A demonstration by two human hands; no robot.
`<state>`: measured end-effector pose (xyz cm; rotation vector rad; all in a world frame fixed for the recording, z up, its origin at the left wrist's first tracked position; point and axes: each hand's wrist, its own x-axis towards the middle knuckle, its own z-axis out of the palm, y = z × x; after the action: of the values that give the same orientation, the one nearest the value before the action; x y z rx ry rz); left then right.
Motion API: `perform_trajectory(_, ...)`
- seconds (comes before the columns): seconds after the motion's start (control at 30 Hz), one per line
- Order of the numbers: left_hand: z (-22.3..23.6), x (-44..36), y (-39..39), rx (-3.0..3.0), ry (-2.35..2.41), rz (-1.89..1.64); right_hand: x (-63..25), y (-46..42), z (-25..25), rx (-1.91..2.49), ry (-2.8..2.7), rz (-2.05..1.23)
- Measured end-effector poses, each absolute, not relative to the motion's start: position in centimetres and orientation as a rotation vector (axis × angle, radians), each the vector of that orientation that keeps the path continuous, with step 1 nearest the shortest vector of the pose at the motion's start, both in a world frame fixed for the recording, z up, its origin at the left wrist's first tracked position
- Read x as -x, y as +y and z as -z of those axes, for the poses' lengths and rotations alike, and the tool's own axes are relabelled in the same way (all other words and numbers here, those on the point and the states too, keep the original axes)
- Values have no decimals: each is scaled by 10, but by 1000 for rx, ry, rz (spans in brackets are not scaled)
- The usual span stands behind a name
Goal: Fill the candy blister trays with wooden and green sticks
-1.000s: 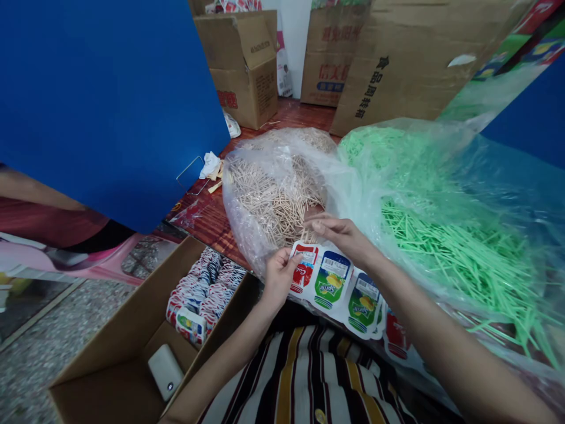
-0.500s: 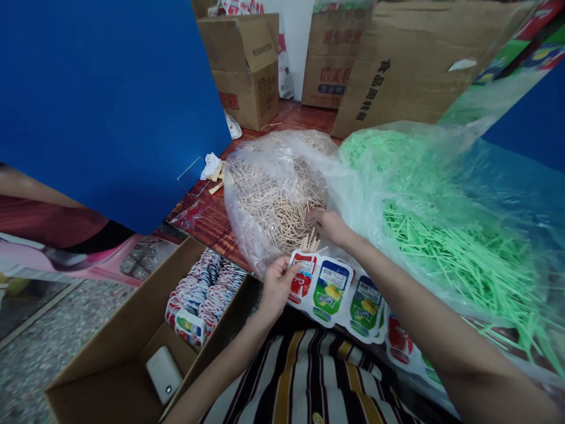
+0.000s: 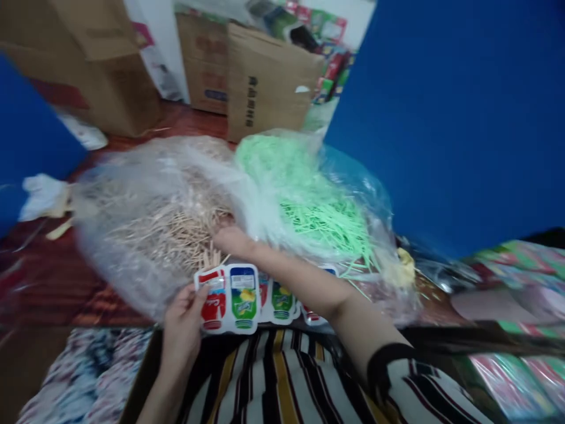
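My left hand (image 3: 183,324) pinches the left end of a strip of printed pouches (image 3: 242,299), red and green-labelled, held over my lap. Several tan sticks poke out of the red end pouch. My right hand (image 3: 229,238) reaches into a clear bag of tan wooden sticks (image 3: 145,227); its fingers are buried among the sticks and blurred. A second clear bag of green sticks (image 3: 309,206) lies just right of my right forearm.
Cardboard boxes (image 3: 265,76) stand at the back of the red-brown table (image 3: 39,288). Blue panels rise at the left and right (image 3: 450,106). Crumpled white paper (image 3: 42,194) lies at the left. Colourful packets (image 3: 512,277) lie at the far right. The picture is motion-blurred.
The view has swung right, so the carton of packed pouches at lower left has gone out of sight. My right hand has pushed deeper into the tan sticks. My left hand still holds the strip.
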<state>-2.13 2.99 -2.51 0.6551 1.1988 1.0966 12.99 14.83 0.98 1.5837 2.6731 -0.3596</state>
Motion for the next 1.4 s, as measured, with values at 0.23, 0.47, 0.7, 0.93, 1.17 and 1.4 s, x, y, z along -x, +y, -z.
perform_trajectory(0.23,21,16,29,-658,1201,-1092,-140,152,-5,-1720,2779,438)
perform_trajectory(0.47,21,16,34,-677,1188,-1115,-168,139,-25,-2060,2968,822)
perform_trajectory(0.7,11,10,27,-739,1107,-1093,-171,61,-67,-2358,3137,2110)
perform_trajectory(0.93,5,4,25,-764,963,-1133,-161,52,-52,-2368,3066,2128)
perform_trajectory(1.17,2,4,21,-766,939,-1124,-158,56,-48,-2273,3036,2159)
perform_trajectory(1.4,5,5,20,-778,947,-1120,-157,50,-46,-2068,3039,1873)
